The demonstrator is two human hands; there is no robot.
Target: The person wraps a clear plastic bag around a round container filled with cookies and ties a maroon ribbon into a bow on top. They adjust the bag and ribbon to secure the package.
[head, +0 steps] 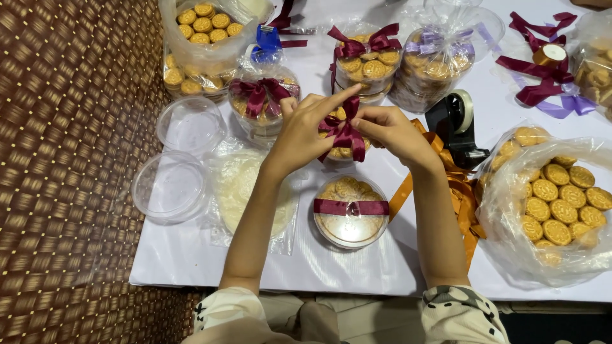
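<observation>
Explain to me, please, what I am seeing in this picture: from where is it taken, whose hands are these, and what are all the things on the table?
There is one picture, taken by a camera worn on a person's head, looking down at that person's own two bare hands. No machine is involved.

The left hand and the right hand meet over a dark red ribbon bow, pinching it on top of a round clear container of cookies.

On the white table, nearer the person, lies another cookie container with a red band across its lid. To the left are two empty clear lids. To the right are an open bag of round cookies, an orange ribbon and a black tape dispenser. Further back stand finished containers with bows.
</observation>
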